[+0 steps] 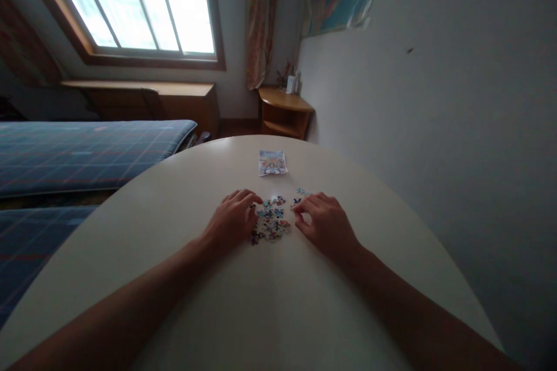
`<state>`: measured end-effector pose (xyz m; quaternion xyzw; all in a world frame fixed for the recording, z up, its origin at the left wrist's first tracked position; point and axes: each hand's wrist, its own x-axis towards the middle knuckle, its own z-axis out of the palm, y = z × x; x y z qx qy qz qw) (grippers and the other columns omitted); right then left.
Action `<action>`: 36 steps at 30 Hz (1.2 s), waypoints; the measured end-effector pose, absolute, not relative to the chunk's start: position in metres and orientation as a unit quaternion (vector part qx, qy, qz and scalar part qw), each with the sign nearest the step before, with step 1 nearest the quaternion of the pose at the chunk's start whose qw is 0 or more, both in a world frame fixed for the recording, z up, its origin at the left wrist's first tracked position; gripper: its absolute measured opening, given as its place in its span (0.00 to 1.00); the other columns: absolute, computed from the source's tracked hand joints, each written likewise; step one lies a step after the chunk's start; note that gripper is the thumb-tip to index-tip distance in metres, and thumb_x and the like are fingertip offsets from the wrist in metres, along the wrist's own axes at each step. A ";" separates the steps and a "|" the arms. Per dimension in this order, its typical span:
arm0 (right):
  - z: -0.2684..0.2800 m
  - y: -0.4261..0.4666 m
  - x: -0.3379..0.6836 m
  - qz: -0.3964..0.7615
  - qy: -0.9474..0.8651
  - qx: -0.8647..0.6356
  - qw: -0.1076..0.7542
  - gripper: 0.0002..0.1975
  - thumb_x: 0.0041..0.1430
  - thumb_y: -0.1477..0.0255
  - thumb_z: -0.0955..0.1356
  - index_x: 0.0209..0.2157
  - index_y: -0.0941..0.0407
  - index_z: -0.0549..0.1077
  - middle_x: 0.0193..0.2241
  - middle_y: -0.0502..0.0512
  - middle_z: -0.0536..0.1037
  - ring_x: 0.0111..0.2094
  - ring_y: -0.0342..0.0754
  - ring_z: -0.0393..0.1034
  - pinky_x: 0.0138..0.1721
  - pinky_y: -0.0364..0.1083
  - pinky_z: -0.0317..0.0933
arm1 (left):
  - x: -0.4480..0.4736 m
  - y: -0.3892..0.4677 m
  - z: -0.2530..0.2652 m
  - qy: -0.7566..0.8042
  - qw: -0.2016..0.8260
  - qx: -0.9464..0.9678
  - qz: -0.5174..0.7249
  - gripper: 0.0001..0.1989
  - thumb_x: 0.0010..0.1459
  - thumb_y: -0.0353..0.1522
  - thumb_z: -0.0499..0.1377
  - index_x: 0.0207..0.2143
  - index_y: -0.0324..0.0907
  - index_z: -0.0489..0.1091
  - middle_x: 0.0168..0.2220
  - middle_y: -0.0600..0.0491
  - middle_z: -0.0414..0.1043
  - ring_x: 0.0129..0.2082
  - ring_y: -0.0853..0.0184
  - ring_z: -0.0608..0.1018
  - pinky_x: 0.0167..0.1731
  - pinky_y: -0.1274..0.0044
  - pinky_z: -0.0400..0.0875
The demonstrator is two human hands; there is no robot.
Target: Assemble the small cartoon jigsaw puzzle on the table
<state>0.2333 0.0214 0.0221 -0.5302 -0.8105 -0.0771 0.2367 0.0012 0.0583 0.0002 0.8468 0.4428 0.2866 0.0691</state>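
Note:
Small jigsaw puzzle pieces [273, 227] lie in a loose, multicoloured heap on the white round table [270, 307]. My left hand [235, 213] rests at the heap's left edge, its index finger reaching over the pieces and its thumb apart from it. A dark piece shows near that thumb; I see no grip on it. On the right side, my right hand [327, 221] has thumb and index finger curled into a pinch beside the heap. A tiny pale piece seems to be at its fingertips, partly hidden. A few light blue pieces [301, 191] lie just beyond this hand.
A small printed packet [272, 163] lies flat farther back on the table. Past the table's left edge are plaid mattresses [87, 153]. A wooden corner shelf [287, 99] stands behind, and a white wall [435, 127] runs along the right.

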 end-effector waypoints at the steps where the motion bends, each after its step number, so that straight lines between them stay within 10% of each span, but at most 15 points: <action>1: 0.023 0.020 0.233 -0.087 -0.811 -0.537 0.216 0.04 0.55 0.76 0.70 0.33 0.55 0.76 0.34 0.54 0.80 0.40 0.53 0.71 0.42 0.50 0.59 | 0.001 0.058 0.001 0.459 0.057 0.844 0.273 0.14 0.54 0.22 0.54 0.41 0.43 0.72 0.44 0.49 0.75 0.45 0.58 0.75 0.49 0.63 0.69; 17: 0.022 0.017 0.233 -0.001 -0.805 -0.566 0.177 0.03 0.59 0.75 0.69 0.34 0.55 0.76 0.37 0.54 0.79 0.41 0.50 0.70 0.43 0.47 0.63 | 0.004 0.050 0.009 0.504 -0.008 0.838 0.208 0.07 0.55 0.28 0.55 0.36 0.43 0.71 0.37 0.51 0.75 0.40 0.59 0.75 0.43 0.66 0.66; 36: 0.021 0.017 0.239 0.032 -0.828 -0.529 0.182 0.06 0.62 0.72 0.67 0.33 0.55 0.77 0.34 0.54 0.78 0.38 0.48 0.71 0.40 0.47 0.65 | 0.004 0.055 0.002 0.385 0.165 0.834 0.360 0.09 0.55 0.24 0.54 0.38 0.42 0.69 0.32 0.54 0.72 0.31 0.68 0.74 0.35 0.76 0.68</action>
